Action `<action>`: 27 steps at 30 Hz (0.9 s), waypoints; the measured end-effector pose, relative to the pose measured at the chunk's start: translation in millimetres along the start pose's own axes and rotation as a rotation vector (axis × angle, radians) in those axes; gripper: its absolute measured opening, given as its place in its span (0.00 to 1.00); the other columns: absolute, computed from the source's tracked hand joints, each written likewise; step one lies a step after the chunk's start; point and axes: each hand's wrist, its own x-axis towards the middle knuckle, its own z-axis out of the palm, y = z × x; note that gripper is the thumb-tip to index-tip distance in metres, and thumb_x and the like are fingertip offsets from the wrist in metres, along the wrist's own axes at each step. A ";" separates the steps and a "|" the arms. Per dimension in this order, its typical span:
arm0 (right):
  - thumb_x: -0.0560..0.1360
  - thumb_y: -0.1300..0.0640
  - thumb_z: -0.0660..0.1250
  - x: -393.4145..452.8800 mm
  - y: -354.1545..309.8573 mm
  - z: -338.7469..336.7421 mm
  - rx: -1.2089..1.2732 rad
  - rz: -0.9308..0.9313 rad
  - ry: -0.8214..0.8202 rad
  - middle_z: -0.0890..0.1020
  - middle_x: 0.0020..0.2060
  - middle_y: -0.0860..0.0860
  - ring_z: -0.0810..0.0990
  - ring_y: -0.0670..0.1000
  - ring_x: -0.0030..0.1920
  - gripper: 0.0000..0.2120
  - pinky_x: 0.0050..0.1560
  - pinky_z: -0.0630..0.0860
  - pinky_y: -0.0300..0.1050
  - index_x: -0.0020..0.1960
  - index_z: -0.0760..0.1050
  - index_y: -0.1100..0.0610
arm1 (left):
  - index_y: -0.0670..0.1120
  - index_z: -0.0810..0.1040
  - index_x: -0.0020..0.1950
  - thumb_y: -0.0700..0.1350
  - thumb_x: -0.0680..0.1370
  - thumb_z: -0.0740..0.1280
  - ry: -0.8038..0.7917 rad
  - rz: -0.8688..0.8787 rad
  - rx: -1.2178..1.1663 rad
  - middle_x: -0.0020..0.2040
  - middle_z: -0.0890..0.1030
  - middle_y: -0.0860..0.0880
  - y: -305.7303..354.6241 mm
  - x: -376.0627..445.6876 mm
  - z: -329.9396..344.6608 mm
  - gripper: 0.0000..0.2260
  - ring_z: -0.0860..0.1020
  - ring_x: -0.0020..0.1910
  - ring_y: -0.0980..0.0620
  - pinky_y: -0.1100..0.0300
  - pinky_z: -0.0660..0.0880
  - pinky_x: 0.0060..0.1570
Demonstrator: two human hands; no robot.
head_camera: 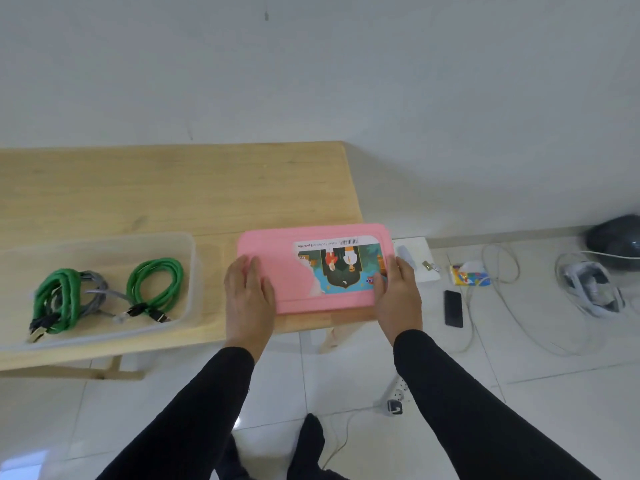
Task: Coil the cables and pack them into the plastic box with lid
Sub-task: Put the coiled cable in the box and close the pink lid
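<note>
A pink lid (pixel 298 261) with a colourful sticker lies flat on the wooden table (pixel 173 192) near its right end. My left hand (pixel 247 292) grips the lid's left edge, and my right hand (pixel 398 292) grips its right edge. To the left stands the clear plastic box (pixel 187 271), open on top. Inside it lie two coiled green cables (pixel 156 285) and a coiled grey cable (pixel 95 296), their plugs near the box's front wall.
The table's right edge is just past the lid. On the tiled floor to the right lie a black phone (pixel 453 308), a white box (pixel 419 258), a colourful packet (pixel 467 275), loose white cables (pixel 502 268) and a power strip (pixel 396 396).
</note>
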 end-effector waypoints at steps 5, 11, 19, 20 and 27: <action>0.79 0.59 0.56 10.4 -28.8 -25.6 -0.008 -0.041 0.078 0.69 0.64 0.58 0.72 0.57 0.59 0.18 0.54 0.73 0.48 0.68 0.63 0.61 | 0.32 0.68 0.65 0.35 0.77 0.61 0.058 0.067 -0.022 0.64 0.70 0.32 17.4 23.4 -27.9 0.17 0.68 0.64 0.33 0.43 0.66 0.65; 0.79 0.60 0.57 0.5 -84.3 -37.0 0.058 -0.100 0.195 0.70 0.62 0.59 0.74 0.57 0.57 0.18 0.52 0.72 0.43 0.68 0.64 0.61 | 0.32 0.68 0.66 0.36 0.78 0.59 0.157 0.136 -0.023 0.65 0.70 0.33 8.6 45.8 -83.4 0.17 0.67 0.66 0.34 0.47 0.62 0.68; 0.79 0.59 0.57 -51.1 -192.3 13.7 0.131 -0.163 0.193 0.70 0.64 0.58 0.74 0.56 0.57 0.18 0.54 0.72 0.45 0.68 0.65 0.60 | 0.35 0.60 0.72 0.40 0.81 0.54 0.265 0.047 -0.104 0.72 0.63 0.38 -73.4 40.2 -194.4 0.20 0.60 0.72 0.44 0.60 0.52 0.70; 0.79 0.59 0.57 -60.2 -205.8 24.6 0.146 -0.169 0.179 0.70 0.64 0.58 0.75 0.56 0.57 0.18 0.54 0.72 0.45 0.68 0.65 0.60 | 0.35 0.61 0.72 0.40 0.81 0.54 0.267 0.031 -0.097 0.72 0.63 0.38 -89.2 36.9 -207.1 0.20 0.60 0.72 0.44 0.60 0.52 0.70; 0.78 0.59 0.58 -113.2 -262.5 96.5 0.150 -0.171 0.071 0.72 0.61 0.57 0.76 0.57 0.53 0.17 0.50 0.73 0.44 0.66 0.66 0.61 | 0.35 0.63 0.71 0.40 0.81 0.54 0.220 -0.096 -0.062 0.71 0.65 0.39 -186.3 6.1 -256.0 0.19 0.62 0.71 0.45 0.59 0.55 0.70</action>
